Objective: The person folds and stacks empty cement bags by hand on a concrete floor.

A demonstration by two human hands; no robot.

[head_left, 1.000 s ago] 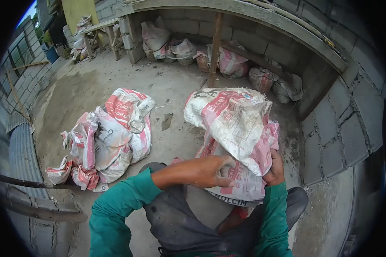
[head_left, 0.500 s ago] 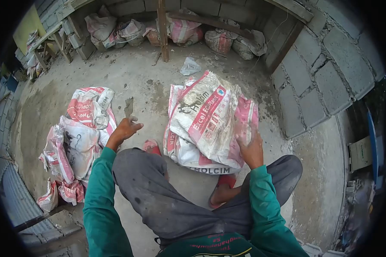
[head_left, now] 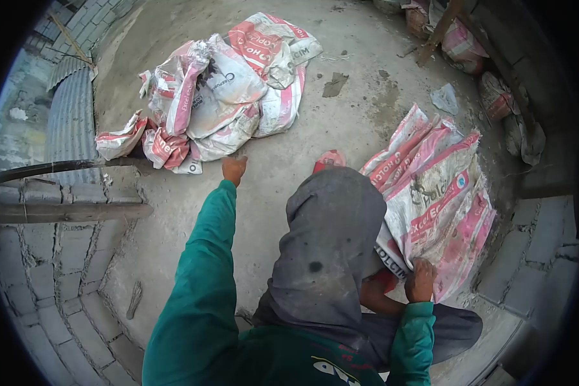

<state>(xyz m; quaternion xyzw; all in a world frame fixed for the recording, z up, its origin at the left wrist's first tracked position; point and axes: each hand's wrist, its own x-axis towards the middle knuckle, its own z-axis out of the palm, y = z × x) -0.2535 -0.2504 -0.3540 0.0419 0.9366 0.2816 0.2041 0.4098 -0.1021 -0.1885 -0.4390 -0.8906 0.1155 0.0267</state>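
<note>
On the right lies a stack of empty cement sacks (head_left: 431,199), white with pink bands and Holcim lettering, creased into folds. My right hand (head_left: 421,280) is closed on the near edge of the top sack, fingers curled over it. My left hand (head_left: 234,169) reaches forward just short of a second heap of crumpled cement sacks (head_left: 231,90) at the upper left. Its fingers look loosely apart, with nothing seen in them. Beside that heap's near edge lie smaller red and white sack pieces (head_left: 165,147).
A clear plastic scrap (head_left: 444,99) lies beyond the right stack. Filled sacks (head_left: 463,48) line the wall at the upper right. Corrugated metal sheet (head_left: 73,119), a wooden beam (head_left: 77,212) and a concrete block wall (head_left: 51,270) are on the left.
My view has turned left. My left hand has reached out toward the left heap. My right hand now grips the right stack's near edge, and the top sack has bunched into folds.
</note>
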